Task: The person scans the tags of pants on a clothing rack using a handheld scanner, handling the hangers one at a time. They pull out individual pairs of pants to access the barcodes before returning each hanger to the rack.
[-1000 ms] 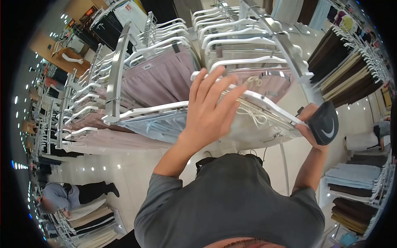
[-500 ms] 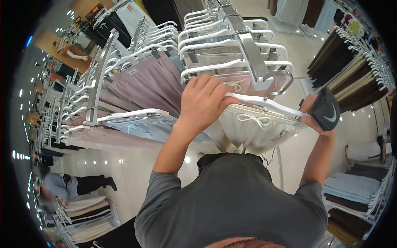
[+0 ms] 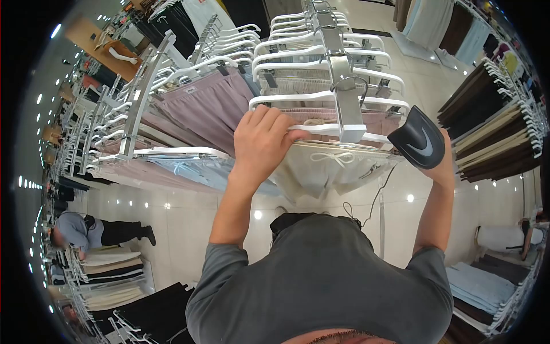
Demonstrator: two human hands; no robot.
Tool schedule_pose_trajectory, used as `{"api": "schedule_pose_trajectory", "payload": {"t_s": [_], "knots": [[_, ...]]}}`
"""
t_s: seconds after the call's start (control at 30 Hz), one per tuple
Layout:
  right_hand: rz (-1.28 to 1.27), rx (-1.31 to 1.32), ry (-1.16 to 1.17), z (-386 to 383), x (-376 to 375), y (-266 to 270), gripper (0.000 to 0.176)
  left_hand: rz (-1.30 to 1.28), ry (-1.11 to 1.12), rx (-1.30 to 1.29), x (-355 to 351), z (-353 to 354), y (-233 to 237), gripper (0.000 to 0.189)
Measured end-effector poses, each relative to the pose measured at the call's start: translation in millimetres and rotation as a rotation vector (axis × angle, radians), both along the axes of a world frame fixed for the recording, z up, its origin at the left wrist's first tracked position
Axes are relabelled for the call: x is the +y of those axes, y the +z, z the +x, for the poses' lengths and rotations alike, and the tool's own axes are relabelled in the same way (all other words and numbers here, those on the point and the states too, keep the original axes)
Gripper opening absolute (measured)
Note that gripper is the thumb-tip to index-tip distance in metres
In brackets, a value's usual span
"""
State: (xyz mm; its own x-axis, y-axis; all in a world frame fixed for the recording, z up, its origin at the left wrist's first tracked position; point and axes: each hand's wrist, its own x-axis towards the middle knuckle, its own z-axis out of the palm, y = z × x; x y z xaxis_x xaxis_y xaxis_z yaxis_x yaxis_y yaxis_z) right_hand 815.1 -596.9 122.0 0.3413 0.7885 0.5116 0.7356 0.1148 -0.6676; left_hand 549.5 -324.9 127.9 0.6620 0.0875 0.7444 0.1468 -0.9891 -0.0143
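My left hand point(image 3: 263, 137) is closed around the left end of a white hanger point(image 3: 321, 129), with the thumb along its front. From this hanger hang cream drawstring shorts or trousers point(image 3: 321, 172) with a white bow at the waist; their lower part is foreshortened. At the hanger's right end is my right hand point(image 3: 441, 166), its fingers mostly hidden behind a black piece with a grey swoosh point(image 3: 421, 140). The hanger's middle is behind the end of a metal display arm point(image 3: 348, 109). Pink bottoms point(image 3: 372, 121) hang just behind the cream ones.
Mauve trousers point(image 3: 200, 106) and light blue bottoms point(image 3: 195, 172) hang on the rack at left. Brown and beige trousers point(image 3: 498, 143) line a right-hand rack. Another person point(image 3: 86, 229) stands at far left beside folded garments. A dark cable point(image 3: 375, 200) dangles below the cream garment.
Both hands have brought the hanger and cream garment up to the metal arm's end, leftward. The black piece has swung in front of my right fingers. The view has shifted slightly.
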Motion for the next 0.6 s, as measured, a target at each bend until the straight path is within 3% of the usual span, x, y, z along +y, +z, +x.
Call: {"api": "schedule_pose_trajectory", "payload": {"t_s": [0.03, 0.2, 0.27, 0.47, 0.6], "knots": [[-0.03, 0.095, -0.019, -1.8, 2.2, 0.1, 0.052, -0.021, 0.004, 0.013, -1.1, -0.1, 2.0, 0.027], [0.011, -0.012, -0.038, -7.4, 9.9, -5.0, 0.051, -0.124, 0.004, 0.079, -3.7, -0.8, 7.1, 0.02], [0.054, 0.001, -0.036, -9.1, 11.3, -10.7, 0.049, -0.195, -0.106, 0.028, -8.2, 8.0, 9.5, 0.014], [0.134, -0.064, -0.042, -18.5, 18.1, -5.9, 0.04, -0.647, -0.236, -0.002, -32.5, 35.0, 24.1, 0.022], [0.117, -0.091, -0.03, -19.3, 16.1, -2.8, 0.038, -0.672, -0.221, 0.014, -30.8, 42.8, 22.5, 0.027]]}}
